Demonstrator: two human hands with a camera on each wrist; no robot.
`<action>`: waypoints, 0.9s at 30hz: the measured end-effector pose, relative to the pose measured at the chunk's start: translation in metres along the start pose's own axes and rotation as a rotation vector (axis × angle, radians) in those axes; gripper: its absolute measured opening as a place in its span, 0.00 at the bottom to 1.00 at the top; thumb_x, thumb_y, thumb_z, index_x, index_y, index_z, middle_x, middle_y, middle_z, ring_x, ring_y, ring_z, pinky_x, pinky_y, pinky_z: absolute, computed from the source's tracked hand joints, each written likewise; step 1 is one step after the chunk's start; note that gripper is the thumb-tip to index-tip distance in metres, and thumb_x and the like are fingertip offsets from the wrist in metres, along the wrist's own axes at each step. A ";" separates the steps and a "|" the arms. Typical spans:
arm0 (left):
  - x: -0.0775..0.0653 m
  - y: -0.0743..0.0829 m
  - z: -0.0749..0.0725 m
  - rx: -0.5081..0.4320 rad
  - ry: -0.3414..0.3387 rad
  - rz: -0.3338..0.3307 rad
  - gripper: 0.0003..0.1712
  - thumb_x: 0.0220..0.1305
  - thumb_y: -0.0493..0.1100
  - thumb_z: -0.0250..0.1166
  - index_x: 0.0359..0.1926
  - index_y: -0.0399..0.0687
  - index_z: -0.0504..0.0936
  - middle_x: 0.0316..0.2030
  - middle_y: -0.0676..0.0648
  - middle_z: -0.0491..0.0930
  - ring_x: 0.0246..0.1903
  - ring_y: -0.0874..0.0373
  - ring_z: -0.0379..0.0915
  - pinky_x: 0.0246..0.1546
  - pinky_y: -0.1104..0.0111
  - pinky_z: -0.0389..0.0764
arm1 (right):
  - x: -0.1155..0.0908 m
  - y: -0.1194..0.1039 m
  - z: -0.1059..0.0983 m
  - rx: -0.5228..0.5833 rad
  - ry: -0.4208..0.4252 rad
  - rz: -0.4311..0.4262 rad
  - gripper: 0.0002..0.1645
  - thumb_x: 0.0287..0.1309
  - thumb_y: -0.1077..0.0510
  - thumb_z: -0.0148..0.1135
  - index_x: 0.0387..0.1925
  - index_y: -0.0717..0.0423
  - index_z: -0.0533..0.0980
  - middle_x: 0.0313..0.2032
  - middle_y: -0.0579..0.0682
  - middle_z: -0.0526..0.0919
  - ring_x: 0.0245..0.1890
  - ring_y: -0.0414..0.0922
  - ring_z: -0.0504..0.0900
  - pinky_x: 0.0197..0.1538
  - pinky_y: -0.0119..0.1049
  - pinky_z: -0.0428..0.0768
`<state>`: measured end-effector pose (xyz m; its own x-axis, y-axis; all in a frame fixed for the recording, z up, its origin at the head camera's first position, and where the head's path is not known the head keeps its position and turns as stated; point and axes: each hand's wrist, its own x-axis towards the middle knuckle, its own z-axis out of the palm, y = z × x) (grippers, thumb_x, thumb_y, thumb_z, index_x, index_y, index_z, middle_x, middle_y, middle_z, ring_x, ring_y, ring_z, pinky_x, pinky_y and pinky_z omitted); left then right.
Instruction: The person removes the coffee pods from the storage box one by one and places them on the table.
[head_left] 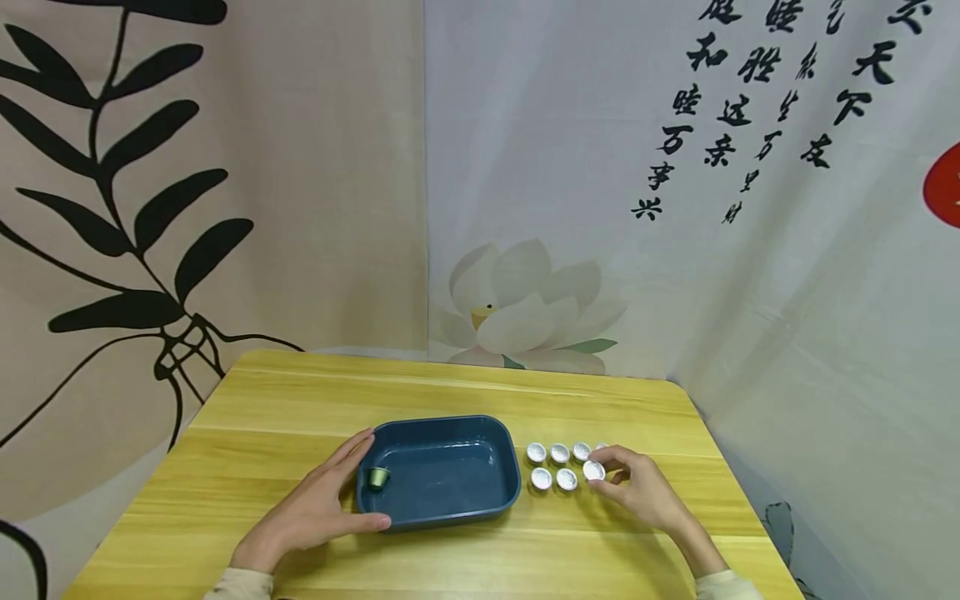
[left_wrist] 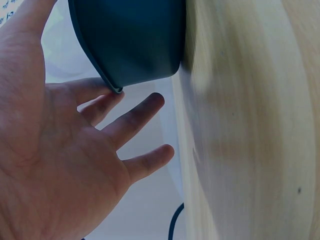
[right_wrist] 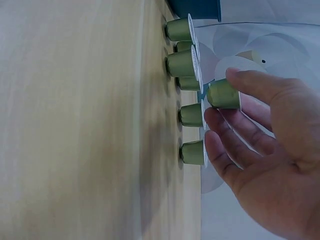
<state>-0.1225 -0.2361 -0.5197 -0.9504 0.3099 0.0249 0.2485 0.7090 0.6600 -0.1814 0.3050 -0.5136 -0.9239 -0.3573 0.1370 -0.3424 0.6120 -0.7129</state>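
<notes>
A dark blue tray sits on the table, its left end touched by my left hand. The thumb lies at the near corner and the fingers spread along the rim; in the left wrist view two fingertips meet that rim. Inside the tray, at its left, one green coffee capsule lies on its side. My right hand pinches another coffee capsule between thumb and fingers, just above the table, white lid showing. Beside it several green capsules stand with white lids up, in two rows.
The yellow wooden table reaches back to a cloth backdrop with printed plants and writing. Between the tray and my right hand stand the rows of capsules, the nearest lid close to the tray's right side.
</notes>
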 end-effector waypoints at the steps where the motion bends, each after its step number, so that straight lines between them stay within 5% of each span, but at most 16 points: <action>1: 0.000 0.000 0.000 0.001 0.000 0.001 0.77 0.59 0.78 0.80 0.93 0.46 0.53 0.93 0.41 0.49 0.86 0.25 0.57 0.75 0.26 0.74 | 0.000 0.001 0.001 0.002 0.001 0.003 0.22 0.68 0.56 0.81 0.59 0.59 0.86 0.54 0.54 0.93 0.49 0.44 0.92 0.49 0.32 0.91; 14: 0.000 0.000 0.000 -0.002 -0.003 0.000 0.77 0.59 0.79 0.80 0.93 0.47 0.52 0.93 0.41 0.49 0.86 0.25 0.57 0.75 0.26 0.74 | 0.000 0.006 0.012 0.014 -0.003 0.066 0.22 0.67 0.59 0.82 0.58 0.62 0.86 0.59 0.63 0.91 0.48 0.44 0.93 0.50 0.33 0.93; 27: 0.001 0.000 -0.001 -0.004 -0.011 -0.010 0.77 0.59 0.78 0.80 0.93 0.48 0.52 0.93 0.40 0.48 0.86 0.25 0.57 0.75 0.25 0.73 | -0.001 0.010 0.016 0.006 -0.012 0.125 0.21 0.68 0.59 0.81 0.58 0.62 0.86 0.55 0.57 0.92 0.48 0.44 0.93 0.53 0.33 0.93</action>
<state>-0.1233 -0.2365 -0.5187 -0.9508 0.3097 0.0101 0.2381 0.7095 0.6633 -0.1812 0.2998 -0.5317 -0.9571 -0.2871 0.0391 -0.2240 0.6479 -0.7281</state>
